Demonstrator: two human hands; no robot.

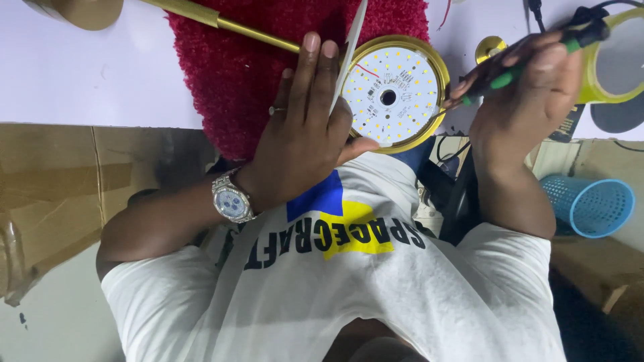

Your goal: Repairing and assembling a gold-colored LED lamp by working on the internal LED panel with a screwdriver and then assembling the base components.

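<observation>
A round gold lamp head (439, 74) with a white LED board (392, 94) lies at the near edge of the white table (87, 74). My left hand (305, 124) rests flat against its left side, thumb under the rim, steadying it on a red fuzzy cloth (235, 74). A gold rod (221, 23) runs from the lamp head to the upper left. My right hand (530, 84) grips a black tool with a green-banded handle (516, 67), its tip pointing at the lamp's right rim. A thin red wire (365, 69) crosses the board.
A roll of yellow tape (594, 74) stands at the right table edge. A small gold fitting (490, 47) lies beside the lamp. A blue mesh basket (590, 204) sits on the floor to the right; cardboard (54, 181) lies on the left.
</observation>
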